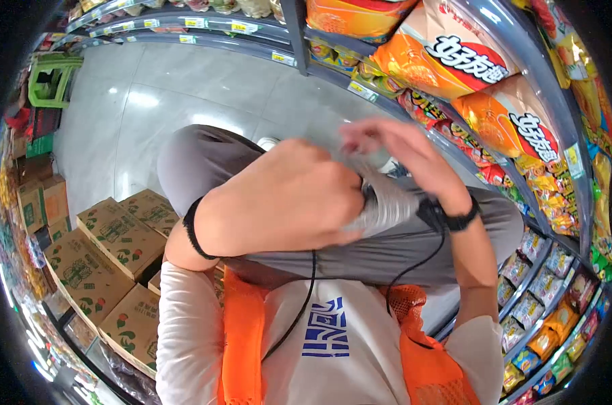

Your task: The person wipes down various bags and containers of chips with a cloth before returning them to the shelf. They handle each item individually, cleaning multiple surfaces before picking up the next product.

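My left hand (289,196), with a black band at its wrist, is closed in a fist over my lap. Crinkled clear plastic film (390,200) comes out beside its fingers and stretches toward the other wrist. My right hand (404,152) is raised just beyond the film, fingers extended and smeared by motion. A black watch-like strap (463,214) sits on that wrist, with a thin black cable running near it. Behind both hands are my grey trousers (211,158), knees bent.
Shelves of snack bags (454,61) curve close along my right side. Stacked cardboard cartons (93,266) stand at my left. A green plastic stool (53,81) is farther off on the grey tiled floor (164,101). Another shelf edge (205,25) runs along the far side.
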`<state>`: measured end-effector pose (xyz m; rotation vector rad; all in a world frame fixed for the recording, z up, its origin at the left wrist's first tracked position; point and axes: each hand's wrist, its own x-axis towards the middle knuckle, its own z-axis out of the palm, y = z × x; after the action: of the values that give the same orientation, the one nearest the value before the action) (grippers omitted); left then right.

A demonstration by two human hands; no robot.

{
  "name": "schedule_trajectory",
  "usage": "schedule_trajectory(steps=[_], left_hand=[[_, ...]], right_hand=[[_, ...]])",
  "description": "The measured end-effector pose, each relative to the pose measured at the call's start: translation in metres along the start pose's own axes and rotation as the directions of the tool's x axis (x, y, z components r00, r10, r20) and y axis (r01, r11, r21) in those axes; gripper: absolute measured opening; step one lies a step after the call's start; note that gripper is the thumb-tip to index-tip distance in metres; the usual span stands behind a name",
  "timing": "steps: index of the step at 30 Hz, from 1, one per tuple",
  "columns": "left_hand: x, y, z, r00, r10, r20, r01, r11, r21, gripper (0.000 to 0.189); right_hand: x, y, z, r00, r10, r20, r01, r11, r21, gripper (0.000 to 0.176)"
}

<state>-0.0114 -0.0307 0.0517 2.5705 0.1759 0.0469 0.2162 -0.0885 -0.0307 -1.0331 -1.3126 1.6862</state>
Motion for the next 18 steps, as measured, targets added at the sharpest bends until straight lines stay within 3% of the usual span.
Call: schedule_trajectory(steps=[1, 3, 4, 5, 7, 8, 9, 11, 12, 15, 17, 18], left_hand=[[0.002, -0.002, -0.001, 0.997, -0.005, -0.071, 0.004, 1.0, -0.008, 0.023], [0.004, -0.003, -0.004, 0.977, -0.016, -0.212, 0.011, 1.0, -0.025, 0.021], [0.005, 0.0, -0.007, 0.976, -0.019, -0.215, 0.006, 0.998, -0.058, 0.021], [0.005, 0.004, -0.01, 0.976, -0.02, -0.216, 0.0, 0.996, -0.091, 0.021], [0.004, 0.008, -0.013, 0.967, 0.001, -0.255, -0.041, 0.987, -0.154, 0.022], [0.007, 0.011, -0.011, 0.922, 0.026, -0.387, -0.09, 0.985, -0.149, 0.022], [0.01, 0.014, -0.007, 0.857, 0.049, -0.513, -0.138, 0.981, -0.137, 0.022], [0.012, 0.018, -0.008, 0.785, 0.083, -0.614, -0.256, 0.946, -0.2, 0.022], [0.014, 0.019, -0.007, 0.762, 0.095, -0.64, -0.333, 0.906, -0.263, 0.023], [0.016, 0.025, -0.009, 0.708, 0.133, -0.694, -0.551, 0.719, -0.424, 0.024], [0.014, 0.029, -0.009, 0.678, 0.135, -0.722, -0.637, 0.598, -0.486, 0.026], [0.012, 0.027, -0.01, 0.665, 0.135, -0.734, -0.667, 0.55, -0.503, 0.027]], right_hand=[[-0.014, -0.013, 0.002, 0.992, -0.119, 0.046, 0.127, 0.961, -0.247, 0.048], [-0.028, -0.048, 0.01, 0.979, -0.125, 0.159, 0.19, 0.837, -0.513, 0.053], [-0.031, -0.063, 0.016, 0.981, -0.024, 0.19, 0.128, 0.82, -0.557, 0.056], [-0.037, -0.06, 0.018, 0.976, -0.148, 0.159, 0.212, 0.8, -0.561, 0.056], [-0.046, -0.077, 0.016, 0.98, -0.108, 0.166, 0.19, 0.751, -0.632, 0.051], [-0.051, -0.089, 0.012, 0.982, -0.085, 0.171, 0.179, 0.721, -0.669, 0.049], [-0.058, -0.1, 0.004, 0.964, -0.165, 0.21, 0.266, 0.659, -0.704, 0.044], [-0.069, -0.114, -0.008, 0.923, -0.303, 0.238, 0.376, 0.575, -0.727, 0.035], [-0.074, -0.119, -0.013, 0.906, -0.361, 0.22, 0.4, 0.565, -0.722, 0.03], [-0.078, -0.124, -0.014, 0.93, -0.344, 0.128, 0.304, 0.528, -0.793, 0.029], [-0.076, -0.122, -0.009, 0.935, -0.35, 0.058, 0.217, 0.436, -0.873, 0.029], [-0.075, -0.12, -0.008, 0.939, -0.34, 0.052, 0.214, 0.46, -0.862, 0.028]])
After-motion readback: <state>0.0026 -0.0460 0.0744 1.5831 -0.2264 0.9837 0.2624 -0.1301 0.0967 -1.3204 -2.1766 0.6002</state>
